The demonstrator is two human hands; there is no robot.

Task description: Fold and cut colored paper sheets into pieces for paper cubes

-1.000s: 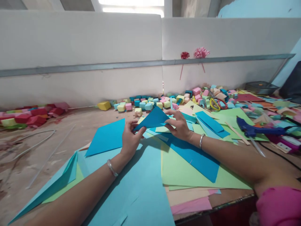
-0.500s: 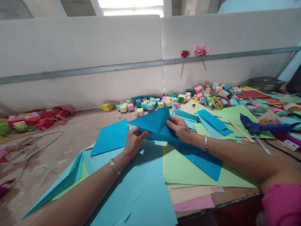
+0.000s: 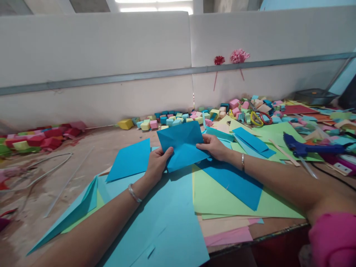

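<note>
A creased blue square of paper [image 3: 183,146] is held up between both hands, opened out and tilted towards me. My left hand [image 3: 158,163] pinches its lower left edge, thumb on the face, fingers behind. At the right edge my right hand [image 3: 215,146] grips the same paper between thumb and fingers. Below lie a large light-blue sheet [image 3: 167,222] and, to the right, a darker blue piece [image 3: 236,185] on green paper [image 3: 217,200]. Another flat blue sheet [image 3: 129,159] rests left of my left hand.
Several small paper cubes [image 3: 172,120] line the foot of the white partition [image 3: 97,48]. Scissors with yellow and red handles [image 3: 260,118] and a blue glue gun [image 3: 303,146] lie at the right. A folded light-blue paper [image 3: 72,213] and a white cable [image 3: 55,159] are at the left.
The blue paper, folded into a triangle shape before, has been unfolded to a creased square facing me. Both hands still hold it at its sides.
</note>
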